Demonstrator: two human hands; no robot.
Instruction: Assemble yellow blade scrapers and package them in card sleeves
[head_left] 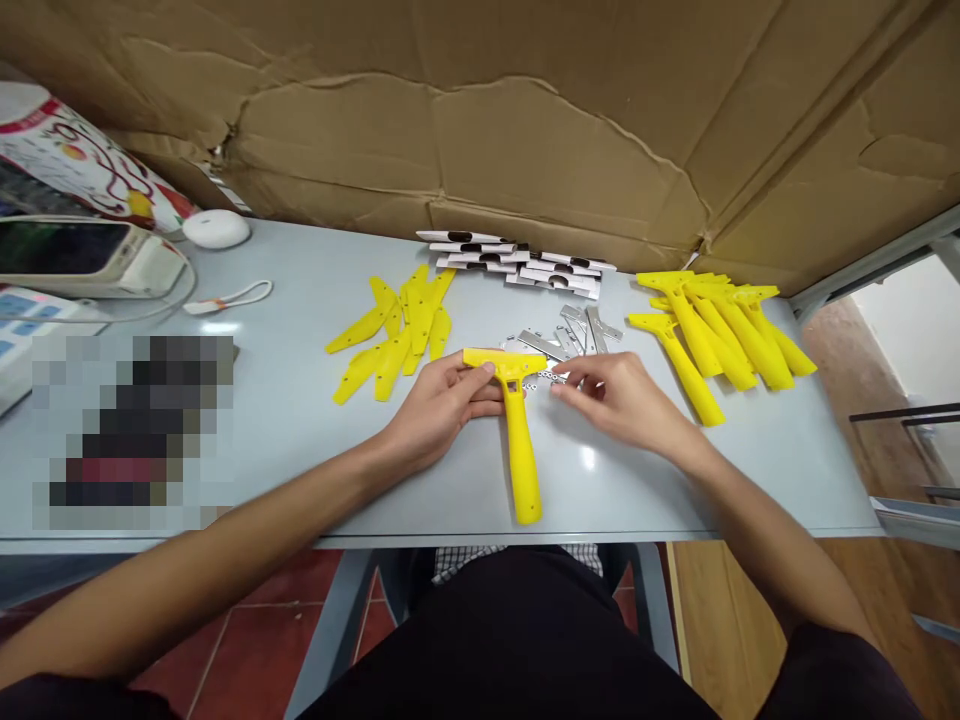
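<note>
Toward the worktop's (285,400) front edge, my left hand (442,405) clenches a yellow plastic scraper (519,450) by its head; my right hand (619,395), grip unclear, sits beside loose steel blades (596,330).

Bare left forearm (225,540) and right forearm (772,520) reaching in from the lower corners, left hand (442,400) curled closed, thumb on top, right hand (619,395) loosely bent, hands just apart

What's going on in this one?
A person's left hand holds a yellow plastic scraper by its head, its grip resting on the table. The right hand is beside it, near a pile of steel blades. More yellow scrapers lie to the right, flat yellow pieces to the left.
</note>
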